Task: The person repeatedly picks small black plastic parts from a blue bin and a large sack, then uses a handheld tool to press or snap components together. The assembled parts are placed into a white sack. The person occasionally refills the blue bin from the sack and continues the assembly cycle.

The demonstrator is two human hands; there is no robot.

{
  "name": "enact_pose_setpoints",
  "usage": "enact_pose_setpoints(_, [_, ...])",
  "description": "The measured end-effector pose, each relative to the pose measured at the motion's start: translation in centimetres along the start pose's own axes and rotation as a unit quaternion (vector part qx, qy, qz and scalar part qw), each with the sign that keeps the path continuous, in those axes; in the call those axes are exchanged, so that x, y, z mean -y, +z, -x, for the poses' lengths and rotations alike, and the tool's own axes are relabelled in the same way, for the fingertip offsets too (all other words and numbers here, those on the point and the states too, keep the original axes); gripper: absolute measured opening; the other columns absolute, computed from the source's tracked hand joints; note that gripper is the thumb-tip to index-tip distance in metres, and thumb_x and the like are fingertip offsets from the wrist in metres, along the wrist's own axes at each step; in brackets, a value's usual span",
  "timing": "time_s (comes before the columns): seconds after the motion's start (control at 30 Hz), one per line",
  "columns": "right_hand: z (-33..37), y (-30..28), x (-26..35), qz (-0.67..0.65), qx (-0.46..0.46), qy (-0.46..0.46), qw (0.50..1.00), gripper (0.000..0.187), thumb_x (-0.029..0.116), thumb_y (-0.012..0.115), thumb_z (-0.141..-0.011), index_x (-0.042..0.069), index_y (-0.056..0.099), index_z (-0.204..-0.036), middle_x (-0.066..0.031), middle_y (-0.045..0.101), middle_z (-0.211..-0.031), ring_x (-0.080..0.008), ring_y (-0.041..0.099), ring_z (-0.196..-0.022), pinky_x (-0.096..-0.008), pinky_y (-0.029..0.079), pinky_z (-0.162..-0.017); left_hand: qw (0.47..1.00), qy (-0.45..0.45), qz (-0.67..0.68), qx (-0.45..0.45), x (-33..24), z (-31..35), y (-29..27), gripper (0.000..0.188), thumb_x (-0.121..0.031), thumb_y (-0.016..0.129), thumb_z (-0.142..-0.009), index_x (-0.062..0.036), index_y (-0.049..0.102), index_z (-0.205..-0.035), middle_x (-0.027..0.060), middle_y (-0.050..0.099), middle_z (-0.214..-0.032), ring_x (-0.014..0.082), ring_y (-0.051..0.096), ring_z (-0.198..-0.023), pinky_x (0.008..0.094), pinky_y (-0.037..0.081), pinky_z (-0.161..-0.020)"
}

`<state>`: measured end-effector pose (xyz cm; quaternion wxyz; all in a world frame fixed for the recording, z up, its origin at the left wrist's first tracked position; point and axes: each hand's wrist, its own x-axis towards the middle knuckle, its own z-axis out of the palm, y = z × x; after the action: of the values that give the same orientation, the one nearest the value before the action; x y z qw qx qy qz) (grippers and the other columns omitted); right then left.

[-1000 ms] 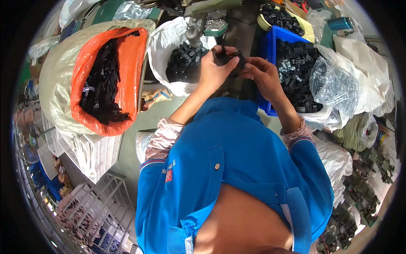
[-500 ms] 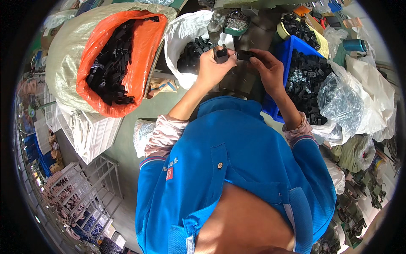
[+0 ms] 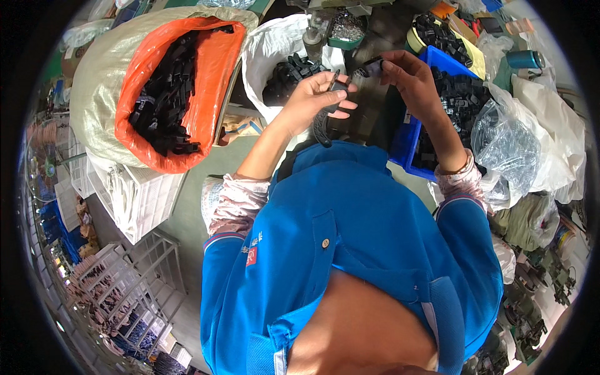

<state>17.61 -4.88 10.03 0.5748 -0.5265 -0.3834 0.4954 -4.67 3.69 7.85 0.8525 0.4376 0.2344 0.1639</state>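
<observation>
Both hands occupied: we find one black piece in each, with a gap between them.
We record the left hand with its thumb pressed over a curved black strap, which hangs below the palm toward the blue shirt; the fingers extend past it. We find the right hand pinching a small black part between thumb and fingers, its free end too blurred for us to tell the shape. Beside the left hand we note a white bag holding black pieces; beside the right forearm, a blue crate of similar pieces. Ahead we see a green tray of small shiny bits; farther left, an orange-lined sack of black pieces.
</observation>
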Motion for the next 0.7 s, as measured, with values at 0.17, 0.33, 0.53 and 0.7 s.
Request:
enact_pose_setpoints(0.17, [-0.3,-0.3,0.7,0.073,0.039,-0.008,0.997,0.028,0.018,0.066,-0.086,0.000,0.061,-0.107,-0.0061,0.063,-0.091,-0.0126,0.059,-0.079,-0.0266,0.048,-0.072,0.999,-0.026,-0.016,0.030,0.5,0.0,0.7,0.032,-0.005,0.059,-0.088,-0.0044,0.052,-0.119,0.0143,0.060,-0.117,0.0268,0.065,-0.094,0.0383,0.056,-0.077])
enact_pose_setpoints(0.33, [-0.4,-0.9,0.6,0.114,0.059,-0.008,0.992,0.026,0.017,0.065,-0.086,-0.001,0.062,-0.106,-0.0050,0.063,-0.085,-0.0109,0.058,-0.076,-0.0248,0.046,-0.070,0.999,-0.030,-0.021,0.040,0.9,-0.2,1.3,0.034,-0.006,0.061,-0.088,-0.0045,0.050,-0.120,0.0144,0.061,-0.114,0.0260,0.066,-0.091,0.0370,0.057,-0.072])
enact_pose_setpoints(0.53, [-0.9,-1.4,0.8,0.156,0.091,-0.013,0.984,0.026,0.017,0.065,-0.086,-0.002,0.063,-0.104,-0.0064,0.064,-0.085,-0.0118,0.059,-0.074,-0.0253,0.048,-0.068,0.998,-0.038,-0.018,0.038,1.0,-0.2,2.2,0.041,-0.008,0.064,-0.086,-0.0024,0.045,-0.123,0.0165,0.060,-0.113,0.0265,0.066,-0.090,0.0360,0.057,-0.069])
enact_pose_setpoints(0.7, [-0.8,-2.1,0.3,0.162,0.092,0.008,0.982,0.027,0.016,0.065,-0.086,-0.002,0.063,-0.105,-0.0061,0.064,-0.085,-0.0110,0.059,-0.074,-0.0251,0.048,-0.067,0.999,-0.034,-0.021,0.023,1.7,-0.6,2.3,0.030,-0.007,0.061,-0.088,-0.0054,0.050,-0.116,0.0146,0.062,-0.113,0.0267,0.066,-0.090,0.0380,0.058,-0.069])
